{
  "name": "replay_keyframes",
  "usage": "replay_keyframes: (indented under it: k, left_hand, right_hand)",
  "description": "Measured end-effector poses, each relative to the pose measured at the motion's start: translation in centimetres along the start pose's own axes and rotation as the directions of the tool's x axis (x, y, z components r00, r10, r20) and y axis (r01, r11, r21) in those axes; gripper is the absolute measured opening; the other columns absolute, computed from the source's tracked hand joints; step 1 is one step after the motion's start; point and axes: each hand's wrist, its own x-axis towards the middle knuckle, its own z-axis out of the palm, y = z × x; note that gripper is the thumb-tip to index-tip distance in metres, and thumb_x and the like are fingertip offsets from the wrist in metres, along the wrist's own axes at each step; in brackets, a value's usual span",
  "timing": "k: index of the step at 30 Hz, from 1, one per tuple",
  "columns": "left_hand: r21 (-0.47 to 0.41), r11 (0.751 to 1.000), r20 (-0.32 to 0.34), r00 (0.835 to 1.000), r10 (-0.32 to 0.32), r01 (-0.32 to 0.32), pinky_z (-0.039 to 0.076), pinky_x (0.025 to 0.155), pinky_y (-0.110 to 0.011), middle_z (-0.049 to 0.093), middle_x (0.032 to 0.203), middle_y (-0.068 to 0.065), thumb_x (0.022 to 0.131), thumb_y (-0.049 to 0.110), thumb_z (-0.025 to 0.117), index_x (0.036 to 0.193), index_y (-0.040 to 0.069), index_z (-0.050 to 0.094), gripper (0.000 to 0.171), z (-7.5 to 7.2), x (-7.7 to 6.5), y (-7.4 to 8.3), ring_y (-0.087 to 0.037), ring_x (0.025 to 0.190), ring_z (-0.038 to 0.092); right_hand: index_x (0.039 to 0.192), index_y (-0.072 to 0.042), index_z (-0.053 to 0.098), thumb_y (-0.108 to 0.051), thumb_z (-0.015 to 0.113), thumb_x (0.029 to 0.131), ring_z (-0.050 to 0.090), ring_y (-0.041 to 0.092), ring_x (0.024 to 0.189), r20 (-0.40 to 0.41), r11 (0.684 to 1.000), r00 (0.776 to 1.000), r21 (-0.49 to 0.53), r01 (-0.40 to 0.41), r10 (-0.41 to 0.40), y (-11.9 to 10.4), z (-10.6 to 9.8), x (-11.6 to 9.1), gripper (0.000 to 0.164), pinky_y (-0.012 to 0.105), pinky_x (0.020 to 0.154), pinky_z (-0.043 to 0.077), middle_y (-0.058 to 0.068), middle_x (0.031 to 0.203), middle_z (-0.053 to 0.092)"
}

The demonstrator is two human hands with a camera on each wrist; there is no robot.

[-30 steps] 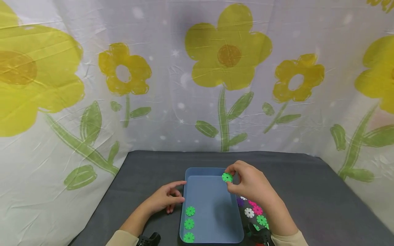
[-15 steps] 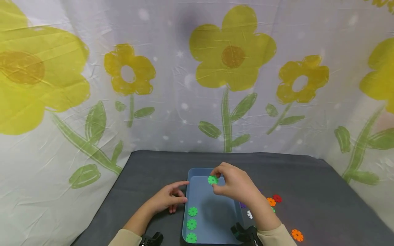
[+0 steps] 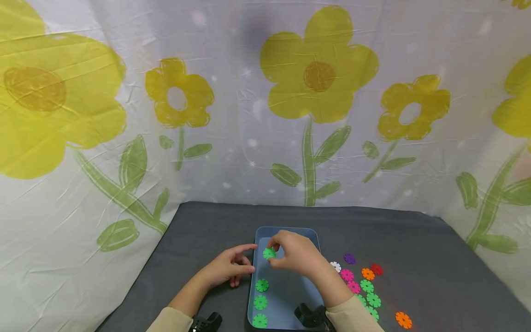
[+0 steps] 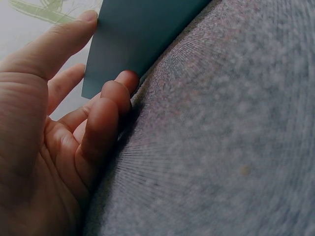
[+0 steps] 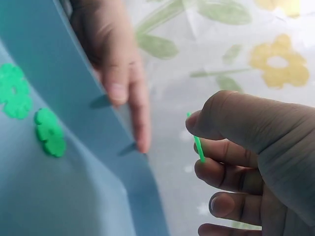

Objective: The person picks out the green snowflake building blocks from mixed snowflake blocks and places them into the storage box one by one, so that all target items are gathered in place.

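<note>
My right hand (image 3: 296, 253) pinches a green notched plastic disc (image 3: 269, 253) between thumb and fingers, over the far left part of the blue tray (image 3: 286, 290). In the right wrist view the held disc (image 5: 199, 146) shows edge-on. Three similar green discs (image 3: 260, 302) lie in a column along the tray's left side, nearer to me. My left hand (image 3: 224, 268) touches the tray's left rim with index fingertip and thumb, its other fingers loosely bent. The left wrist view shows these fingers against the tray's outer wall (image 4: 128, 44).
Right of the tray, several loose notched discs lie on the dark grey tablecloth (image 3: 435, 276): green discs (image 3: 373, 299), pink discs (image 3: 353, 287), a white one (image 3: 335, 267), a purple one (image 3: 350, 258), a red one (image 3: 376, 269) and orange ones (image 3: 404, 320). A flowered curtain (image 3: 240, 115) hangs behind.
My right hand has carried the green disc leftward from the tray's far right corner to its left side, slightly closer to me. The left hand stays at the rim.
</note>
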Motion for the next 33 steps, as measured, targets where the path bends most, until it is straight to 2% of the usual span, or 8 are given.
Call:
replay_keyframes:
  k: [5, 10, 18, 26, 28, 33]
  left_hand:
    - [-0.007, 1.000, 0.008, 1.000, 0.010, -0.010, 0.050, 0.048, -0.028, 0.071, 0.097, -0.011, 0.098, 0.021, 0.074, 0.158, 0.008, 0.041, 0.069, 0.0, 0.0, -0.1, -0.015, 0.052, 0.055]
    - [-0.012, 1.000, 0.009, 1.000, 0.021, -0.021, 0.049, 0.047, -0.028, 0.071, 0.096, -0.011, 0.098, 0.020, 0.074, 0.158, 0.006, 0.040, 0.071, 0.0, 0.1, -0.2, -0.015, 0.051, 0.054]
    - [-0.004, 1.000, -0.004, 1.000, 0.014, -0.014, 0.049, 0.047, -0.027, 0.071, 0.095, -0.010, 0.098, 0.019, 0.074, 0.157, 0.007, 0.041, 0.069, 0.1, 0.0, -0.3, -0.015, 0.051, 0.054]
    - [-0.012, 1.000, 0.008, 1.000, 0.018, -0.018, 0.049, 0.047, -0.027, 0.071, 0.096, -0.010, 0.098, 0.019, 0.074, 0.158, 0.006, 0.040, 0.070, 0.1, 0.0, -0.2, -0.015, 0.051, 0.054]
    - [-0.010, 1.000, 0.005, 1.000, 0.018, -0.018, 0.049, 0.047, -0.028, 0.071, 0.096, -0.010, 0.098, 0.019, 0.074, 0.158, 0.006, 0.040, 0.070, 0.1, 0.0, -0.1, -0.015, 0.051, 0.054]
    - [-0.002, 1.000, -0.005, 1.000, 0.010, -0.010, 0.049, 0.047, -0.028, 0.071, 0.095, -0.010, 0.098, 0.019, 0.074, 0.157, 0.007, 0.040, 0.069, 0.1, 0.0, 0.1, -0.015, 0.051, 0.055]
  right_hand:
    - [0.107, -0.016, 0.077, -0.027, 0.081, 0.085, 0.054, 0.006, 0.076, 0.055, 1.000, 0.998, -0.016, -0.002, 0.002, 0.4, 1.3, 0.8, 0.024, 0.028, 0.064, 0.048, -0.008, 0.093, 0.063]
    - [0.104, -0.016, 0.077, -0.028, 0.081, 0.087, 0.055, 0.005, 0.075, 0.114, 1.000, 0.993, -0.019, -0.010, 0.012, 1.2, 2.8, 1.5, 0.021, 0.030, 0.067, 0.050, -0.008, 0.090, 0.065]
    - [0.099, -0.013, 0.079, -0.026, 0.083, 0.085, 0.049, 0.003, 0.065, 0.175, 0.997, 0.984, -0.068, 0.044, -0.032, 1.7, 4.6, 1.9, 0.020, 0.025, 0.058, 0.044, -0.013, 0.073, 0.056]
    - [0.107, -0.011, 0.079, -0.018, 0.082, 0.088, 0.051, 0.005, 0.068, 0.234, 0.995, 0.971, -0.071, 0.065, -0.047, 1.6, 5.2, 1.8, 0.021, 0.026, 0.063, 0.047, -0.007, 0.080, 0.064]
    - [0.109, -0.010, 0.079, -0.013, 0.078, 0.090, 0.052, 0.006, 0.070, 0.234, 0.996, 0.971, -0.060, 0.063, -0.047, 1.5, 5.0, 1.8, 0.019, 0.027, 0.065, 0.048, -0.005, 0.083, 0.066]
    - [0.117, -0.004, 0.076, 0.001, 0.063, 0.096, 0.062, 0.012, 0.086, 0.191, 0.999, 0.981, 0.005, 0.035, -0.035, 0.9, 3.5, 1.0, 0.025, 0.035, 0.079, 0.055, 0.006, 0.104, 0.073]
